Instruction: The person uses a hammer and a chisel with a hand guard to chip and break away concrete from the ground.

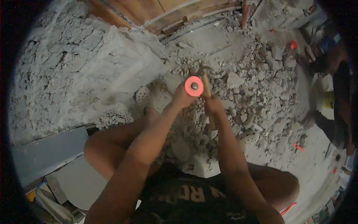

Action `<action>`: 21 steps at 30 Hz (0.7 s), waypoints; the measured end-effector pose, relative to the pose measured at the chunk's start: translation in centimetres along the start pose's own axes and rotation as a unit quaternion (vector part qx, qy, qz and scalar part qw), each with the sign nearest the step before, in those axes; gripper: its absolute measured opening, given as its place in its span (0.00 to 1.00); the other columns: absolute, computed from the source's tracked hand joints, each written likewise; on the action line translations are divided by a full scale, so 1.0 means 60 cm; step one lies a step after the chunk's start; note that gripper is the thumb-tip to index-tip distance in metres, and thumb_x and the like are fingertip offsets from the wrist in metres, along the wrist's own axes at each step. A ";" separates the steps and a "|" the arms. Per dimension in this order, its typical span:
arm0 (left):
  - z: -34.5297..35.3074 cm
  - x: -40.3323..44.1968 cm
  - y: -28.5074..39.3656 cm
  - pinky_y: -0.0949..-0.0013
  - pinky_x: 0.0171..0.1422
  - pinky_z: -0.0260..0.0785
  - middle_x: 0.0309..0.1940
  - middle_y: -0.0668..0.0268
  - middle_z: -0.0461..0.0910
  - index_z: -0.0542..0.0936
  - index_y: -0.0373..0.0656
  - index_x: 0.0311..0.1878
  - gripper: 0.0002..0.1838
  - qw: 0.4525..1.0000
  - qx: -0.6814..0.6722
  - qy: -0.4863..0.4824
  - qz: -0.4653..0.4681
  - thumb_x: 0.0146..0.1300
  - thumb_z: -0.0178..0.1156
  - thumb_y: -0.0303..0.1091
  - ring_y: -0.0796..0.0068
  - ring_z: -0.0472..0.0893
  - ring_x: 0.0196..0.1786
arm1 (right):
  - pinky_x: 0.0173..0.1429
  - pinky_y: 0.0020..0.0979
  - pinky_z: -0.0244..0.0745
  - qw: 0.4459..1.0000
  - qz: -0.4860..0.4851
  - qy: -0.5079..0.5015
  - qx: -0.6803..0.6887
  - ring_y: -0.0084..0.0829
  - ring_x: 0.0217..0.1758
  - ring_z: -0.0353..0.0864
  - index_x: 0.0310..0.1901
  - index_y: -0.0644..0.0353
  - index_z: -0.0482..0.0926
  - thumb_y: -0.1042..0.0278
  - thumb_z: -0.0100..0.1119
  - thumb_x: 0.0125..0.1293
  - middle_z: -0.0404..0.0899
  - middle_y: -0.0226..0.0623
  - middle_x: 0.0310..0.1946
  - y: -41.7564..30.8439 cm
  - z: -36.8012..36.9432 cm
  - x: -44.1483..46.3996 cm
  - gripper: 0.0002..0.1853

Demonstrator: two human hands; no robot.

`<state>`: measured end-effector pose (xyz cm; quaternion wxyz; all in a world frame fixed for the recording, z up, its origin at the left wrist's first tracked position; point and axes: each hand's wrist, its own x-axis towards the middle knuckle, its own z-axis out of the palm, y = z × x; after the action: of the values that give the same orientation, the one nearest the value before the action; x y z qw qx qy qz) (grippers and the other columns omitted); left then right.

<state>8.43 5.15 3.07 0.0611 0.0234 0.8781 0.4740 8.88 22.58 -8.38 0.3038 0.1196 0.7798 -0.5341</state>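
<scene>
My left hand [183, 98] is closed round a chisel whose round orange hand guard [194, 86] faces up, with a metal striking end in its middle. Just to the right, my right hand [213, 105] grips the wooden handle of a hammer [207, 84]. The hammer's dark head lies beyond the guard, close to the rubble. The guard and my left hand hide the chisel's shaft and tip. Broken grey rubble [257, 84] spreads beneath and around both hands.
A rough grey wall [74, 67] rises at the left, with wooden boards [164, 13] at the top. My feet in perforated shoes [143, 96] rest on either side of the rubble. Another person [337, 93] is at the far right. A grey panel [52, 153] lies at lower left.
</scene>
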 end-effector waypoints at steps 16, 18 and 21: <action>-0.018 0.132 -0.073 0.61 0.53 0.73 0.51 0.60 0.74 0.76 0.46 0.56 0.28 0.939 0.272 -0.188 0.094 0.50 0.70 0.40 0.57 0.78 0.50 | 0.18 0.26 0.65 0.929 -0.038 0.169 0.328 0.21 0.15 0.67 0.38 0.58 0.67 0.60 0.55 0.69 0.67 0.28 0.17 -0.185 -0.100 -0.115 0.11; -0.009 0.159 -0.093 0.60 0.52 0.73 0.49 0.60 0.75 0.76 0.46 0.54 0.28 0.959 0.213 -0.169 0.083 0.49 0.71 0.39 0.57 0.78 0.49 | 0.19 0.25 0.65 0.886 -0.158 0.163 0.404 0.21 0.16 0.66 0.39 0.57 0.66 0.62 0.53 0.69 0.68 0.29 0.19 -0.213 -0.098 -0.124 0.10; 0.010 0.208 -0.123 0.60 0.51 0.74 0.45 0.59 0.78 0.76 0.45 0.51 0.25 0.976 0.174 -0.078 0.102 0.48 0.70 0.39 0.55 0.79 0.48 | 0.20 0.26 0.64 0.860 -0.206 0.152 0.442 0.21 0.16 0.66 0.41 0.58 0.65 0.63 0.53 0.69 0.67 0.30 0.20 -0.228 -0.070 -0.135 0.10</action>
<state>-3.75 2.82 -4.48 0.0755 0.1595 0.9327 0.3146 6.83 22.03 7.90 -0.0204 0.1579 0.5056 -0.8479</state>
